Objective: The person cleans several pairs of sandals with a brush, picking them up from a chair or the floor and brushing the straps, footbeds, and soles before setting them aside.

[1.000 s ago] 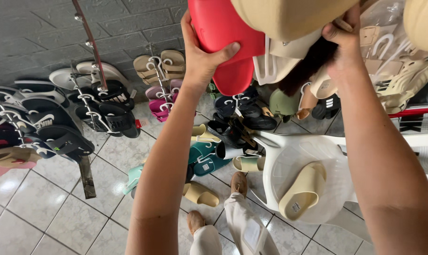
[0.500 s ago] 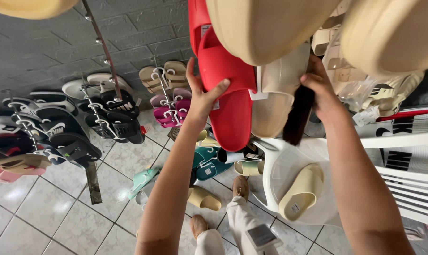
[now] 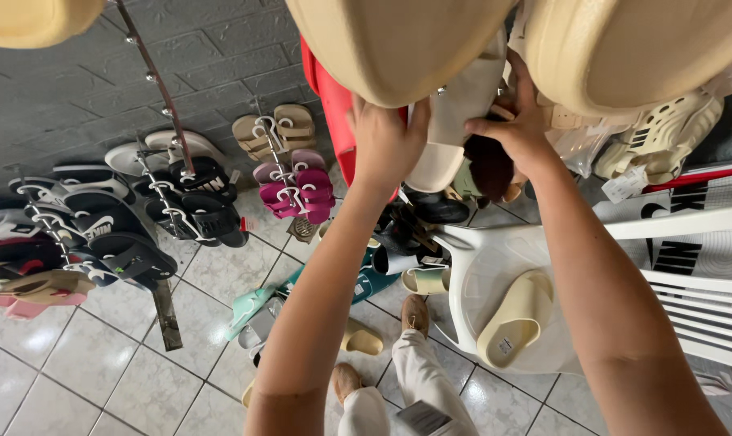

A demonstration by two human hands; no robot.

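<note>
Left hand (image 3: 386,145) now lies flat, fingers together, on the red slide (image 3: 334,105) hanging at 12 o'clock, lower than a second ago. Right hand (image 3: 515,129) has shifted to the cream slide (image 3: 451,121) beside it at 1 o'clock, fingers clamped on it. Hanging work continues overhead.

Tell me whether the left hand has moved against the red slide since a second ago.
Yes. The left hand has slid from the red slide's outer face across to its right edge, toward the cream slide that the right hand grips.
</note>
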